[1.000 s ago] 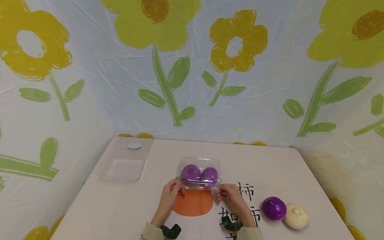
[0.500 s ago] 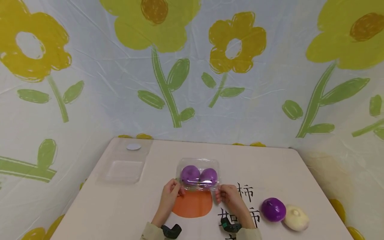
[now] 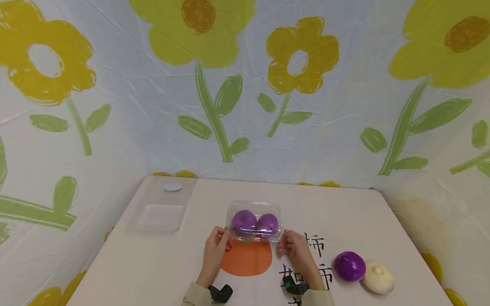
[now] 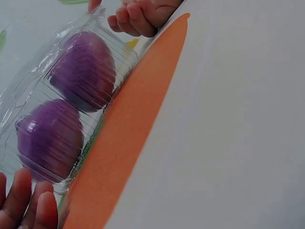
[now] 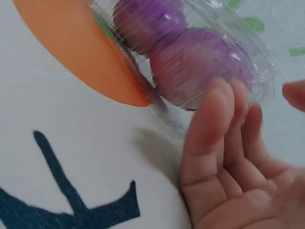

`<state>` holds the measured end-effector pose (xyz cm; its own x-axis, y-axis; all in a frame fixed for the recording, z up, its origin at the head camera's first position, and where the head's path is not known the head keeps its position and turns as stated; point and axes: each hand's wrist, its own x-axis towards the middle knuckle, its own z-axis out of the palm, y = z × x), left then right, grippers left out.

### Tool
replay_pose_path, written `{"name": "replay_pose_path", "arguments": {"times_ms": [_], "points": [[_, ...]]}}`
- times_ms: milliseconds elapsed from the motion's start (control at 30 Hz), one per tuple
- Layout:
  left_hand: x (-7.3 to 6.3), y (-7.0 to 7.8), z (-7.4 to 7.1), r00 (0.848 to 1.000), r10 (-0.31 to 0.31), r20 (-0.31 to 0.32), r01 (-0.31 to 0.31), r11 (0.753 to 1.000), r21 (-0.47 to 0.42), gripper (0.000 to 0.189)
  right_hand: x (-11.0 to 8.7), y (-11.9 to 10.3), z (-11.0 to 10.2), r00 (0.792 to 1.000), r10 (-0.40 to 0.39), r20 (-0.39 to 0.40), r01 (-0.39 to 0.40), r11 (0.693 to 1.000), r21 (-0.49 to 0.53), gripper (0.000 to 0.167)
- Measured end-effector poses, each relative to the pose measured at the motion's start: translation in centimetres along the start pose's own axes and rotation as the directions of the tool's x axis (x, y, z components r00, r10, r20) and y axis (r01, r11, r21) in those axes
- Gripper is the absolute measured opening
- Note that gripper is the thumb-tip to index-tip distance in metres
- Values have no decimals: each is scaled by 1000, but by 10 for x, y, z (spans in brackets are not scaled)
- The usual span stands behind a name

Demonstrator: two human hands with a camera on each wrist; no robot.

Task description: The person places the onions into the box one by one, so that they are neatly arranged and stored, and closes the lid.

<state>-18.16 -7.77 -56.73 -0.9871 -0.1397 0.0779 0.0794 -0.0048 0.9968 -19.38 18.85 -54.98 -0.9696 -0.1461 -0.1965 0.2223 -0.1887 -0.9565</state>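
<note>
A clear plastic clamshell box stands in the middle of the table with two purple onions inside, its lid lying over them. At its front left corner my left hand pinches the edge between thumb and index finger; the other fingers curl loosely beside the wall. By the front right corner is my right hand. In the right wrist view its fingers are relaxed and bent, the thumb apart from them, with nothing held between.
Another clear plastic box lies open at the back left. To the right, a loose purple onion touches a cream-coloured onion-like bulb. An orange print and black characters mark the tabletop. A flowered cloth hangs behind it.
My right hand has loosened from the box's front right corner and shifted slightly outward. The left hand keeps its place at the other corner, and the box has not moved.
</note>
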Motion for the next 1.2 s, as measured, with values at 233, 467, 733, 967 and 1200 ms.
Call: {"name": "replay_pose_path", "arguments": {"times_ms": [233,467,733,967,1200], "points": [[-8,19,-1,990,133,-48,-135,991,-27,29,2,6,5,989,-101,-105,114,984,134,32],[-7,17,0,981,180,72,-188,976,110,65,5,9,10,979,-180,-90,192,971,143,53],[4,-14,3,981,166,99,-180,969,168,65,10,14,14,975,-221,26,221,975,-18,64],[6,-25,0,985,126,115,-145,972,184,70,8,16,15,972,-223,-80,210,967,-141,51],[5,-23,0,978,164,128,-189,958,217,81,6,17,14,969,-234,-78,218,960,-179,52]]}}
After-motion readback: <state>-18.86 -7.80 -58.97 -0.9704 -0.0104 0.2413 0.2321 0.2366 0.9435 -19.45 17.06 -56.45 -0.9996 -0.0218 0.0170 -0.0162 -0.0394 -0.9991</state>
